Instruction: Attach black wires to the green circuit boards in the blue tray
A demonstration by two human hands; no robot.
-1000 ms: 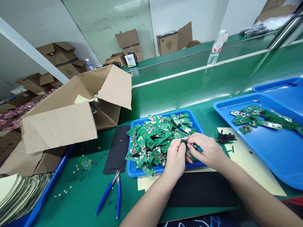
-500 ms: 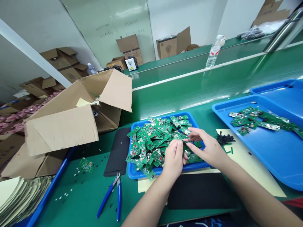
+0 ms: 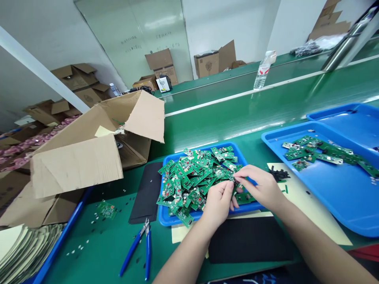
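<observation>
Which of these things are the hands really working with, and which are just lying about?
In use:
left hand and right hand, pinching one small board between them
blue tray heaped with green boards

Lying about:
blue pliers
cardboard box
water bottle
black foam sheet
big tray with a few boards
</observation>
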